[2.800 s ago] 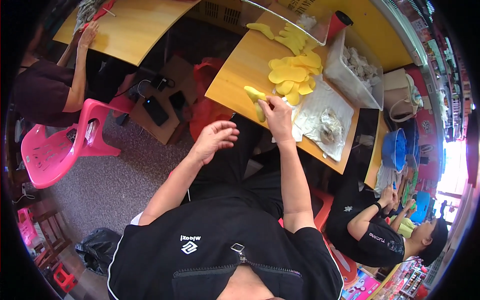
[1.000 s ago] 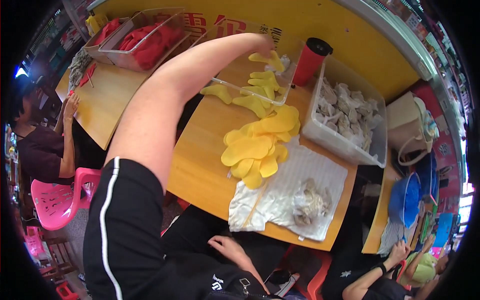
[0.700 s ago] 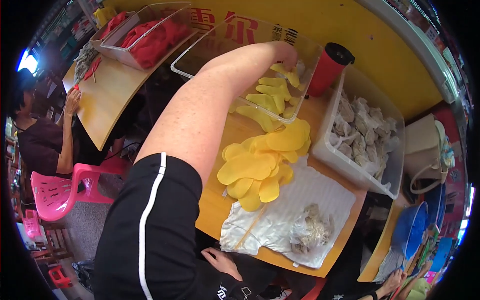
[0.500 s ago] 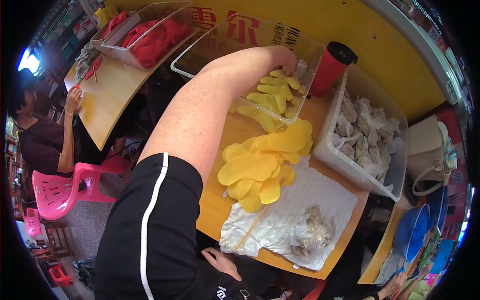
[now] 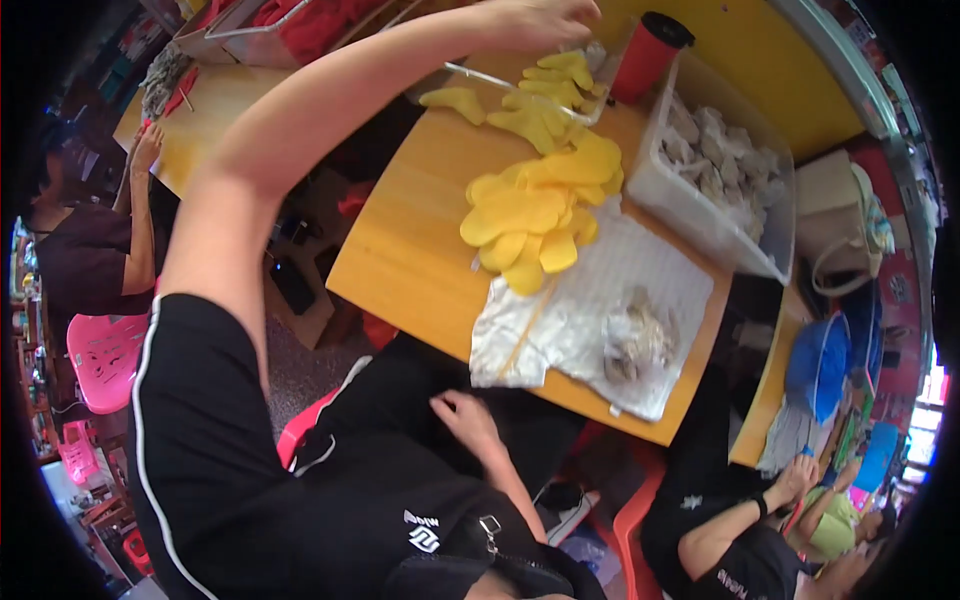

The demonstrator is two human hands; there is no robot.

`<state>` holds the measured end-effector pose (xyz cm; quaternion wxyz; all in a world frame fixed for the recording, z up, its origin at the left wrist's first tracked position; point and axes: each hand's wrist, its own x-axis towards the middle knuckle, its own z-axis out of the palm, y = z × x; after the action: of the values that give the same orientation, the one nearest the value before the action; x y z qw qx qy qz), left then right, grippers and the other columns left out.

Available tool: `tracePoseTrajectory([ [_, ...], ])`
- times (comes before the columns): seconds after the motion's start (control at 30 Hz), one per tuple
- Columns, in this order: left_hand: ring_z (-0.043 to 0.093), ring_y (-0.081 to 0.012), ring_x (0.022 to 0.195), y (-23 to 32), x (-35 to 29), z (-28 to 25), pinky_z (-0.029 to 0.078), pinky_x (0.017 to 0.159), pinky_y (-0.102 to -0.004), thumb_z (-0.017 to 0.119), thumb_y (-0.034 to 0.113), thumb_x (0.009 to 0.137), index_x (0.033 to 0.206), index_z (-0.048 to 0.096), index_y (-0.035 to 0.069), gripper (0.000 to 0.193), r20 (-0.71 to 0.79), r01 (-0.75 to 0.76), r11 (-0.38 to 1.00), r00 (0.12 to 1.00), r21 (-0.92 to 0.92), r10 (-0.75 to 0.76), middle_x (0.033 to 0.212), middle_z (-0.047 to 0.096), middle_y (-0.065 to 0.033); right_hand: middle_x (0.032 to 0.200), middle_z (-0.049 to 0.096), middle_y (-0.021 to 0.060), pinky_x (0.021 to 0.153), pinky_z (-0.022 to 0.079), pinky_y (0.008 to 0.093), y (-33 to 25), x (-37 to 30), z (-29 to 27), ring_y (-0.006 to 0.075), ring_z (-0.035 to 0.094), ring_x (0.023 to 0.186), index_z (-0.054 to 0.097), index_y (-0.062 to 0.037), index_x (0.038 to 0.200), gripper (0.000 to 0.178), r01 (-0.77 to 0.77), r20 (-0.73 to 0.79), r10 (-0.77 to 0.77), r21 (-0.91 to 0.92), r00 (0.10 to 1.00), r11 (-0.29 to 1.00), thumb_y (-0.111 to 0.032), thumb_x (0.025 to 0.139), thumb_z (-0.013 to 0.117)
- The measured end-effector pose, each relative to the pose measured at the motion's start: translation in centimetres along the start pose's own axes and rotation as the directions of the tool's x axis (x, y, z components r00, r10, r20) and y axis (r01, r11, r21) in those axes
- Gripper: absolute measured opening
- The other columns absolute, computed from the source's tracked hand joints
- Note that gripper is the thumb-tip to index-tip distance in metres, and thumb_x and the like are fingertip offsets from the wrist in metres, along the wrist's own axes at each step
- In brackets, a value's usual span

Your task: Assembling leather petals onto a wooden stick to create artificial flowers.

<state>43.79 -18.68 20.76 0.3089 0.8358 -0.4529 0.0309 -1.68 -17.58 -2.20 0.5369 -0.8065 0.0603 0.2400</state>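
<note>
The yellow pieces look light and floppy, probably best pinched by an edge; whether the left hand grips one I cannot tell; the right hand looks slack, empty

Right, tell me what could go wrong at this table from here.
The left hand is up by the clear bin, near the red cup; a sideways swing might knock the cup over. The yellow pieces lie in a loose, overlapping heap and could slide if brushed. The white cloth reaches the edge of the table, so a snag might drag it off, along with the bag on it.
</note>
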Motion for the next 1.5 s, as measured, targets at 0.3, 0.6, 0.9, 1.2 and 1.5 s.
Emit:
tracePoseTrajectory([
  [0.3, 0.060, -0.0134, 0.079, 12.7, -31.7, -1.5, 0.048, 0.075, -0.0268, 0.052, 0.011, 0.091, 0.091, 0.062, -0.003, 0.017, 0.124, 0.401, 0.680, 0.900, -0.614, -0.418, 0.084, 0.063, -0.0062, 0.079, 0.066, 0.0134, 0.066, 0.049, 0.0315, -6.9, -4.4, -5.4, 0.0241, 0.064, 0.072, 0.067, -0.0022, 0.086, 0.018, 0.324, -0.113, -0.315, 0.069, 0.942, 0.944, -0.020, 0.085, 0.063],
  [0.6, 0.060, -0.0096, 0.083, 17.4, -49.0, 6.8, 0.048, 0.076, -0.0221, 0.056, 0.012, 0.092, 0.098, 0.064, 0.001, 0.016, 0.485, 0.611, 0.033, 0.659, -0.791, -0.574, 0.089, 0.065, -0.0035, 0.082, 0.068, 0.0064, 0.066, 0.047, 0.0238, -8.0, -5.5, -12.4, 0.0095, 0.062, 0.073, 0.067, 0.0005, 0.097, 0.016, 0.320, -0.829, -0.156, 0.029, 0.537, 0.947, -0.009, 0.086, 0.061],
  [0.9, 0.061, -0.0206, 0.089, 14.5, -52.4, 3.5, 0.047, 0.079, -0.0298, 0.059, 0.016, 0.086, 0.102, 0.063, 0.001, 0.022, 0.258, 0.683, 0.606, 0.723, -0.407, -0.641, 0.098, 0.062, -0.0111, 0.080, 0.068, 0.0085, 0.063, 0.050, 0.0236, -9.4, -6.5, -7.7, 0.0116, 0.064, 0.068, 0.066, 0.0009, 0.099, 0.017, 0.236, -0.483, -0.206, 0.000, 0.851, 0.972, -0.010, 0.086, 0.062],
  [1.2, 0.058, -0.0319, 0.107, 13.2, -56.9, 1.0, 0.044, 0.092, -0.0363, 0.062, 0.023, 0.082, 0.117, 0.055, -0.002, 0.044, 0.284, 0.804, 0.568, 0.593, -0.174, -0.753, 0.115, 0.058, -0.0214, 0.081, 0.067, 0.0108, 0.066, 0.051, 0.0267, -3.6, -12.3, -5.8, 0.0161, 0.064, 0.070, 0.065, 0.0012, 0.098, 0.019, -0.082, -0.385, 0.049, -0.069, 0.922, 0.994, -0.010, 0.084, 0.058],
  [1.5, 0.064, -0.0319, 0.092, 15.3, -64.3, 3.9, 0.047, 0.083, -0.0388, 0.064, 0.033, 0.071, 0.104, 0.062, -0.001, 0.047, 0.416, 0.988, 0.119, 0.148, -0.095, -0.897, 0.092, 0.067, -0.0216, 0.108, 0.063, 0.0199, 0.088, 0.048, 0.0383, 4.1, 3.4, 0.4, 0.0336, 0.059, 0.103, 0.066, 0.0002, 0.103, 0.042, 0.024, 0.362, 0.411, -0.774, 0.837, 0.633, -0.025, 0.070, 0.071],
])
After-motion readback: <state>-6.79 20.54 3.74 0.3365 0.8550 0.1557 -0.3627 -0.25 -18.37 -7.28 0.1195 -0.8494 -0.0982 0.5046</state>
